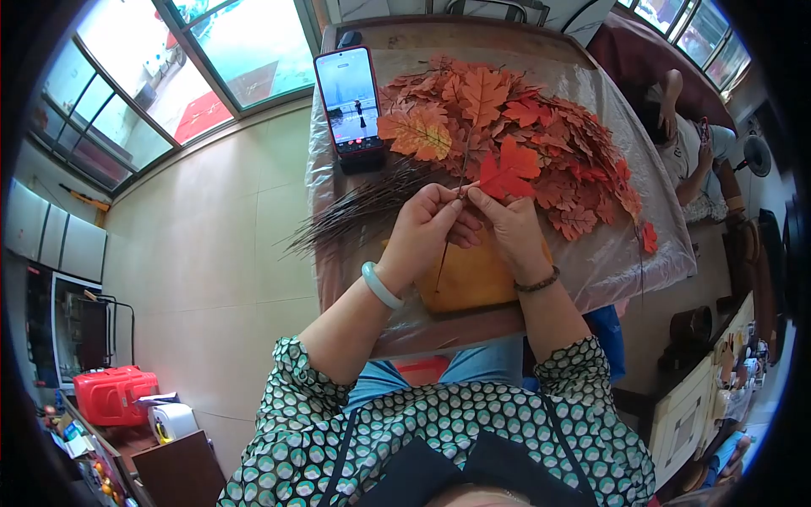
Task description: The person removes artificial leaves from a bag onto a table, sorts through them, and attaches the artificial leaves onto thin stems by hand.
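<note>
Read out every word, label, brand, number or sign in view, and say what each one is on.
No text can be read anywhere.
Phone: tiny marks near the top and bottom of its screen, too small to read.
Small items at the far right: too small and blurred to read.
Leaves and dark stems: no lettering shows.

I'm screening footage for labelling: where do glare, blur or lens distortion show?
Head view: windows washed out at upper left; glare streaks on the plastic sheet; fisheye curvature bends the room, corners black; the bright red leaf looks reasonably sharp, without obvious motion blur.
</note>
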### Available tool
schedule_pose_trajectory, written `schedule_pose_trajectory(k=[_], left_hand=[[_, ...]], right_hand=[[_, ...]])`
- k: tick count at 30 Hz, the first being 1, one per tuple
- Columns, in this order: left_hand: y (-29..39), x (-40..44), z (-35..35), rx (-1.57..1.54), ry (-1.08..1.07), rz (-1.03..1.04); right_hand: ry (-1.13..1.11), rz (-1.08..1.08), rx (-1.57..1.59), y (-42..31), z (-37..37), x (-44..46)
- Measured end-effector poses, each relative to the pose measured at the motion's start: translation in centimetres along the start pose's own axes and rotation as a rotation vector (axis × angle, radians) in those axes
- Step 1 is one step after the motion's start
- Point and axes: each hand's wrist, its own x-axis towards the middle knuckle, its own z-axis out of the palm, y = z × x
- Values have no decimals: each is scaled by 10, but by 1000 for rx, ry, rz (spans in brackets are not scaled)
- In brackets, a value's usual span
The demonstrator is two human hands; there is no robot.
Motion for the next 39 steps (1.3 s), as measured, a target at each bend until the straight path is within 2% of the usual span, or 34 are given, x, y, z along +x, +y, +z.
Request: schedule_pose_trajectory(k=[5,11,17,20,23,26,29,32,35,39], left_hand=[[-9,2,-2,-4,16,36],[-15,3,-3,-10,46,73],[-15,1,0,-1,75,77],[-16,3,-2,-18,60,77],[-13,7,-2,-25,36,74],[-8,6,1,14,47,70],[-7,2,1,61,49,85],[-4,3,0,84,50,96],[-6,-1,3,144,89,123],[-8,-2,5,152,124,139]], right_hand=[[-45,29,16,4,0,1],[48,-30,-68,5,10,-1],[39,21,-17,7,15,-5],[58,25,-103,19,5,-2],[14,120,165,1,12,-2],[96,-36,50,9,5,3],[71,65,11,3,5,0],[19,62,52,13,1,3],[-61,130,213,13,2,1],[-25,145,251,15,6,1]])
